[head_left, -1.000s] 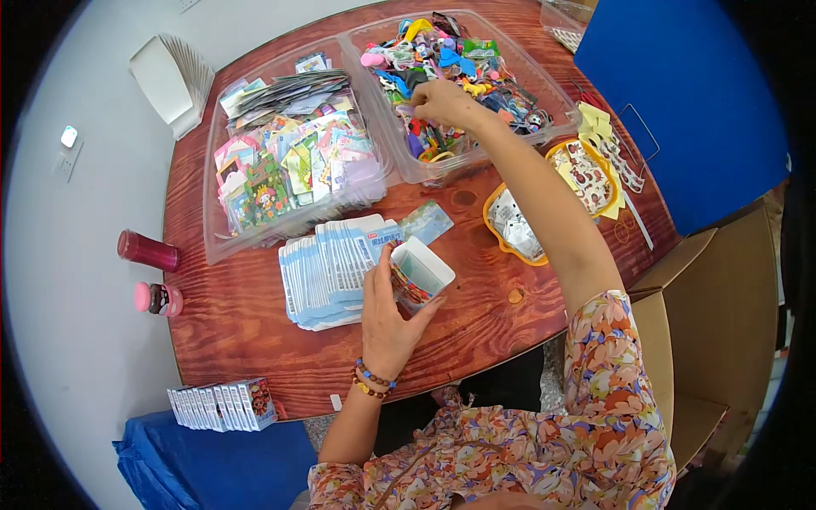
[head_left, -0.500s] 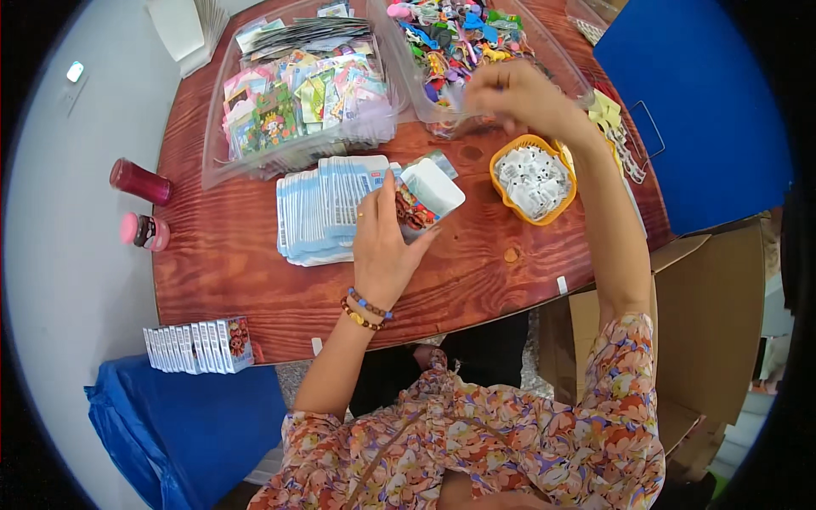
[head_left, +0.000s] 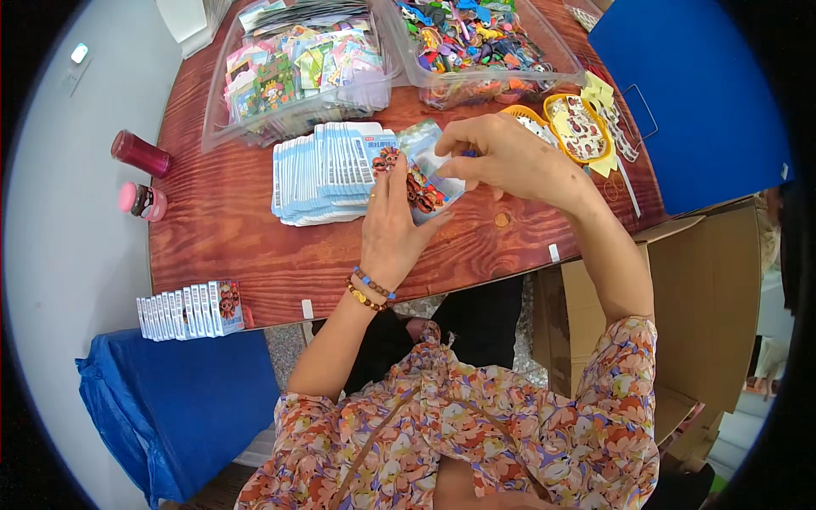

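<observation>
My left hand point(head_left: 393, 228) holds a small clear packet point(head_left: 427, 174) with a colourful printed card inside, above the red-brown wooden table point(head_left: 246, 255). My right hand point(head_left: 501, 153) pinches the packet's top edge from the right, fingers closed on it. Just left of the packet lies a fanned stack of pale blue packets point(head_left: 327, 170). Behind my right hand stand two yellow-rimmed trays point(head_left: 582, 127) with small pieces.
Two clear plastic bins point(head_left: 306, 68) of colourful packets and trinkets point(head_left: 484, 42) stand at the back. A dark red jar point(head_left: 138, 153) and pink-lidded jar point(head_left: 140, 201) stand at left. A row of small boxes point(head_left: 191, 308) sits near the front edge. Cardboard box point(head_left: 705, 314) at right.
My right hand came back from the far bin to the packet in my left hand and now pinches its top. The view shifted down and closer.
</observation>
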